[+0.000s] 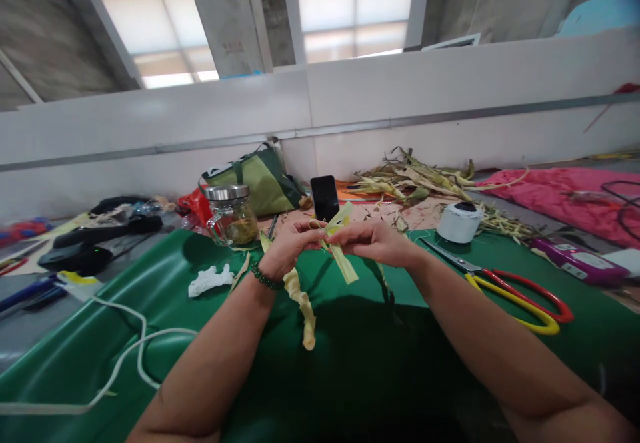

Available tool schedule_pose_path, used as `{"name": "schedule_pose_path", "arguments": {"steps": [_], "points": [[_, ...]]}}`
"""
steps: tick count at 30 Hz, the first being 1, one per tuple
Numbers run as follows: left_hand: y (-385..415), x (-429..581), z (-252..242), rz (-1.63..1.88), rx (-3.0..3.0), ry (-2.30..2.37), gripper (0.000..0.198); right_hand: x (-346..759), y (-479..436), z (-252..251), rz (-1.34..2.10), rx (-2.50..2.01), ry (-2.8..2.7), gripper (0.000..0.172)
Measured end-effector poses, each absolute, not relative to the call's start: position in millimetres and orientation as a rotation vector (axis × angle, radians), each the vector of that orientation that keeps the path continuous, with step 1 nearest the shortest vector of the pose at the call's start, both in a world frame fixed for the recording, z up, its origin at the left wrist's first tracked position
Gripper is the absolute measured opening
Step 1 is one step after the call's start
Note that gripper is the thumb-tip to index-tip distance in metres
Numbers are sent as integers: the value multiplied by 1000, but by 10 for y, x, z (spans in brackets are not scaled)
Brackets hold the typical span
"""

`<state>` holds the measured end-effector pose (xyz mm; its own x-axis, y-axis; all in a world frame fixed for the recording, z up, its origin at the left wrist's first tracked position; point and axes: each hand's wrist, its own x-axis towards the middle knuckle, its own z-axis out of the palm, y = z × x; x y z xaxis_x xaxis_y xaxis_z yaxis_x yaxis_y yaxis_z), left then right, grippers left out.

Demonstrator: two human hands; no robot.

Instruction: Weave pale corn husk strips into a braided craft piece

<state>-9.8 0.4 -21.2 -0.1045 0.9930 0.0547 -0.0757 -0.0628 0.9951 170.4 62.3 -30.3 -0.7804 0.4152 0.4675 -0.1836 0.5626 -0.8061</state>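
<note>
Both of my hands meet over the green mat (200, 316), fingertips pinched close together. Between them are pale yellow-green strips of husk (344, 263), one end fanning upward and a flat end hanging down. My left hand (293, 243), with a green bead bracelet at the wrist, is closed on the husk from the left. From the right, my right hand (377, 240) pinches the same husk. A twisted, rope-like yellow husk length (304, 306) dangles below my left hand; where it joins is hidden behind the fingers.
Scissors (495, 283) with red and yellow handles lie at right, near a white thread spool (460, 222). A glass jar (235, 220), crumpled tissue (210, 280) and white cord (143, 336) are at left. Behind stand a phone (325, 196), a green bag (260, 180) and piled husks (415, 178).
</note>
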Motion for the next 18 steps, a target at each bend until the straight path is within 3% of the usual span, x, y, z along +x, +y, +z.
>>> {"name": "schedule_pose_path", "arguments": {"steps": [3,9,18], "points": [[9,-90,-223,1381,1243,1237,17,1658,634,-365,1128,-244,-2108,16],[0,-46,-240,1353,1509,1276,9,1605,652,-404,962,-444,-2143,29],[18,-23,-311,1291,1470,1273,21,1587,556,-400,201,-720,-2290,20]]}}
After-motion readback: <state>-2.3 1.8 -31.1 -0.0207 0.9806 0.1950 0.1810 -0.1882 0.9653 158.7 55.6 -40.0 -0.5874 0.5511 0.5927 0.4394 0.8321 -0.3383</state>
